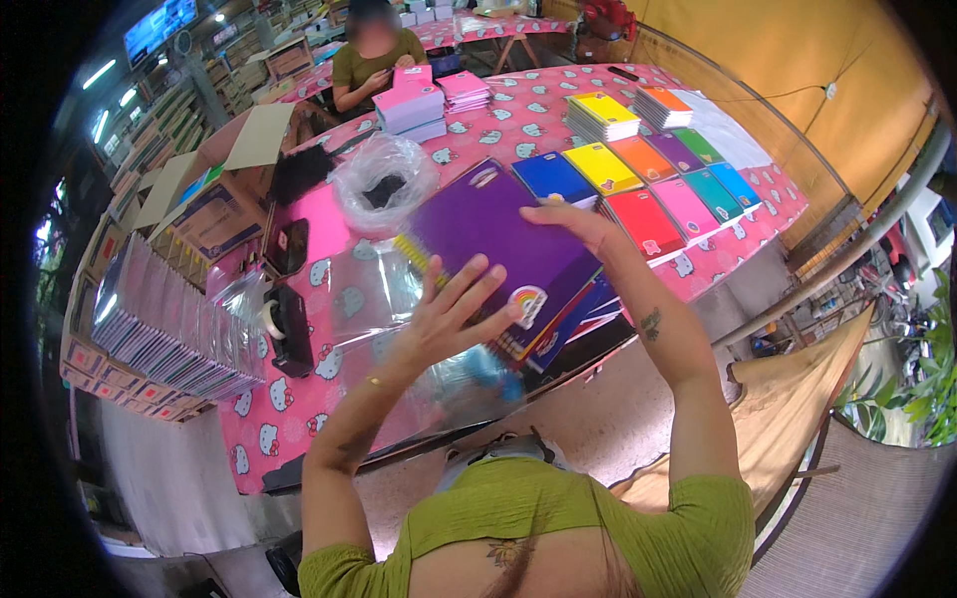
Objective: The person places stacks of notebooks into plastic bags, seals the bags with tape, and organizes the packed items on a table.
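Note:
A stack of notebooks with a large purple notebook on top is tilted over the table's near edge. Blue, red and yellow edges show beneath its cover, which bears a rainbow sticker. My left hand lies on the lower left of the cover, fingers spread. At the stack's right edge my right hand grips it, with one digit over the cover and the other fingers hidden. Clear plastic bags lie beside and under the stack on the pink patterned tablecloth.
Rows of coloured notebooks, among them a red notebook, stand to the right. A plastic-wrapped roll, a tape dispenser, an open carton and stacked wrapped notebooks are left. Across the table sits a person.

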The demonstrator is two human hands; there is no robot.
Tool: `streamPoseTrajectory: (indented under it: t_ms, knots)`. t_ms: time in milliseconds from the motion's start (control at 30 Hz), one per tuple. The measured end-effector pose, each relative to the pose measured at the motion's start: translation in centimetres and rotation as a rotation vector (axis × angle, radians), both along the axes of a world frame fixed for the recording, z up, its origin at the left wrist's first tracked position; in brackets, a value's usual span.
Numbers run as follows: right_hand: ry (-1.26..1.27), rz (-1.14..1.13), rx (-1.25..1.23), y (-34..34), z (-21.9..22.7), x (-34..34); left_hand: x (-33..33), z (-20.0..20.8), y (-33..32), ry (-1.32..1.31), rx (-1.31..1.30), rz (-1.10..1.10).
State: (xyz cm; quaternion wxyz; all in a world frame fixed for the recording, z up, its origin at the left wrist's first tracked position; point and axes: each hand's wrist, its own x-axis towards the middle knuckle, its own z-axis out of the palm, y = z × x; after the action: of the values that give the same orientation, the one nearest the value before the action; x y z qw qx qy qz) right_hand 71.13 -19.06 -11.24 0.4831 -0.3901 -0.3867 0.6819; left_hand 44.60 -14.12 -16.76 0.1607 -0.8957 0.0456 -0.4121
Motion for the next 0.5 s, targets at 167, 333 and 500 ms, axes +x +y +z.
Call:
streamPoseTrajectory:
  t_ms: [167, 333, 500]
  knots:
    - [0.273, 0.18, 0.499, 4.5, -4.0, -11.4, -11.8, 1.1, -2.9, -0.492, -0.99, -0.005]
    - [-0.222, 0.02, 0.596, 6.6, -7.5, -28.6, -25.8, -4.9, -2.2, -0.882, -1.591, 0.143]
    - [-0.106, 0.188, 0.609, 9.5, -12.9, -41.2, -38.5, -7.1, -3.4, -0.837, -1.653, 0.266]
